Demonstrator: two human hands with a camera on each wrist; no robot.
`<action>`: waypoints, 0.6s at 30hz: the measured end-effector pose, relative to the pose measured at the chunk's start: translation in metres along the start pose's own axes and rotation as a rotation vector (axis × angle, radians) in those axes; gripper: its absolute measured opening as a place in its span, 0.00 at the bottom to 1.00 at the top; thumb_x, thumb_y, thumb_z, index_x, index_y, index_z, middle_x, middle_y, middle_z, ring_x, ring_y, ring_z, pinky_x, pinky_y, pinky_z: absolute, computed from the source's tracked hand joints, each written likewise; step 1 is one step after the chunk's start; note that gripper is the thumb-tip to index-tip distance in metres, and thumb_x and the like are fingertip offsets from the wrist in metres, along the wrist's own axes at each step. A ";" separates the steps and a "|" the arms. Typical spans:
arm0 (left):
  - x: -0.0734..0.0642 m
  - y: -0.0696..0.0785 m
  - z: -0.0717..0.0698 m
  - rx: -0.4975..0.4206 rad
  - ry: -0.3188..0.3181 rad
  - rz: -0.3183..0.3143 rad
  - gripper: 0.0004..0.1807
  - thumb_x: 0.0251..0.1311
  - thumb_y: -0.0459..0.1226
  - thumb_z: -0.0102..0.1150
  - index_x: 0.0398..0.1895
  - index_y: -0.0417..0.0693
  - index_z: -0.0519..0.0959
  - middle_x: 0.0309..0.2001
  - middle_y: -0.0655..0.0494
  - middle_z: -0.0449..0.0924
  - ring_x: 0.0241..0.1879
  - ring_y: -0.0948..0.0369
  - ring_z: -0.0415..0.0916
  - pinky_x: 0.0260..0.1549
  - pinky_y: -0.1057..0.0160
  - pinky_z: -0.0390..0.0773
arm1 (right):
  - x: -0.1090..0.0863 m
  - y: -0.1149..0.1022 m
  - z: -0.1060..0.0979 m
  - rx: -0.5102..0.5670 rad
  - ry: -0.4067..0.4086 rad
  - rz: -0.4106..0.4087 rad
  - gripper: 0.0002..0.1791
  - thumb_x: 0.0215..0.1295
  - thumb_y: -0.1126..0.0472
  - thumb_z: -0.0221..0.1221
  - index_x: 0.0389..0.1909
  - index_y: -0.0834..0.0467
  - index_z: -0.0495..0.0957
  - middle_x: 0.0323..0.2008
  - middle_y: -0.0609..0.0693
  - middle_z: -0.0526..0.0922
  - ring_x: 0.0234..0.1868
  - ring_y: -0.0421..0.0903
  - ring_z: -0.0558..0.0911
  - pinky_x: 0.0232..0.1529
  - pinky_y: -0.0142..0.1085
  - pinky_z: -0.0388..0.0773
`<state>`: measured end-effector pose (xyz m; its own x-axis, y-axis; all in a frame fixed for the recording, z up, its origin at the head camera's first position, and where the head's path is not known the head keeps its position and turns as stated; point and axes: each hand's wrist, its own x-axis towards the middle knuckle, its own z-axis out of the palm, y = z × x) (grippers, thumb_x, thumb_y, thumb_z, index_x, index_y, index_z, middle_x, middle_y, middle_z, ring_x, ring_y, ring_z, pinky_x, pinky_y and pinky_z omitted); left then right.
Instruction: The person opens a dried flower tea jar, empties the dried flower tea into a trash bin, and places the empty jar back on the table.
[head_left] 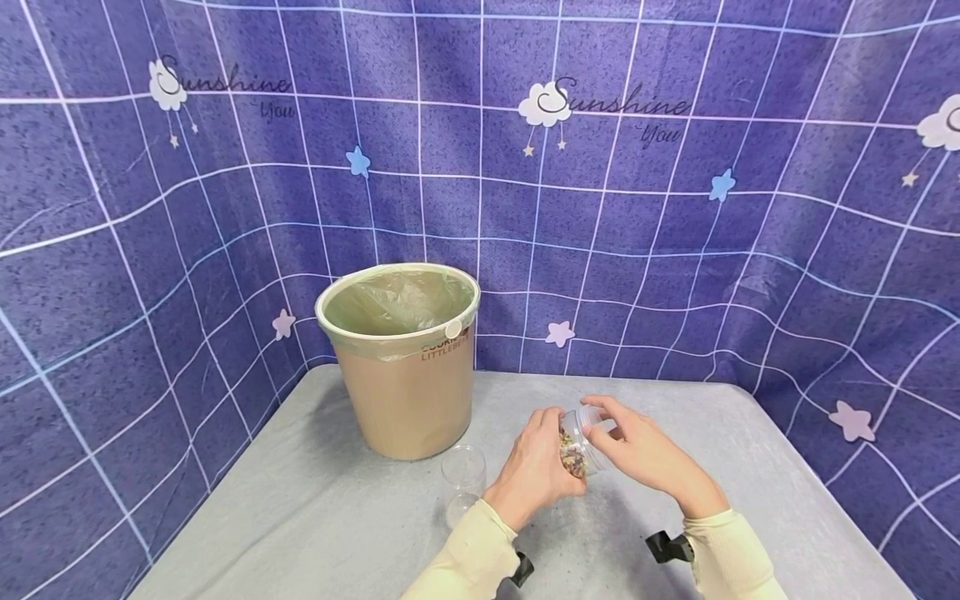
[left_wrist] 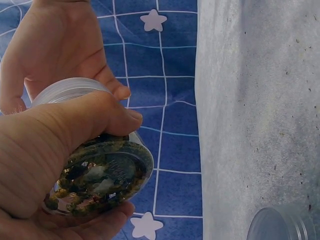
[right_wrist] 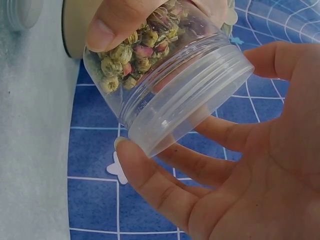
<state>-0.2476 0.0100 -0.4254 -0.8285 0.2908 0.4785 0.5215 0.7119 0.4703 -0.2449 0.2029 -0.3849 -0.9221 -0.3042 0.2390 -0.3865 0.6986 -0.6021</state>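
My left hand grips a clear plastic jar, tilted on its side above the table. Dried flower buds, yellowish with some pink ones, fill its lower part. A translucent screw lid sits on the jar's mouth, facing right. Around that lid's rim curl the thumb and fingers of my right hand. In the left wrist view the jar's base faces the camera, with the left thumb over its side.
A beige bin lined with a bag stands at the back left. Beside my left forearm is an empty clear container. Small crumbs dot the grey tabletop. A purple gridded cloth hangs behind and at the sides.
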 end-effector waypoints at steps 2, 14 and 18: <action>0.000 0.000 0.000 0.001 0.002 0.003 0.53 0.26 0.43 0.85 0.64 0.39 0.72 0.54 0.48 0.78 0.49 0.55 0.80 0.51 0.59 0.82 | 0.000 0.000 0.000 0.000 -0.002 -0.007 0.28 0.75 0.42 0.55 0.72 0.43 0.69 0.63 0.59 0.81 0.49 0.49 0.85 0.48 0.49 0.82; -0.001 0.000 0.000 0.004 0.002 0.008 0.54 0.26 0.43 0.86 0.65 0.39 0.72 0.54 0.48 0.78 0.49 0.55 0.80 0.51 0.60 0.82 | -0.002 0.000 0.001 0.005 0.007 -0.062 0.28 0.73 0.50 0.58 0.72 0.46 0.69 0.63 0.59 0.80 0.51 0.50 0.85 0.48 0.49 0.81; 0.000 0.000 0.000 0.002 -0.001 0.007 0.54 0.26 0.43 0.86 0.64 0.39 0.72 0.53 0.49 0.78 0.49 0.56 0.80 0.51 0.60 0.81 | -0.003 -0.001 0.001 0.000 0.012 -0.078 0.28 0.73 0.52 0.59 0.72 0.47 0.69 0.63 0.58 0.80 0.51 0.50 0.85 0.49 0.48 0.81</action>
<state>-0.2474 0.0099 -0.4254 -0.8248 0.2968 0.4812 0.5273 0.7108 0.4655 -0.2423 0.2026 -0.3855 -0.8895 -0.3496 0.2943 -0.4569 0.6731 -0.5815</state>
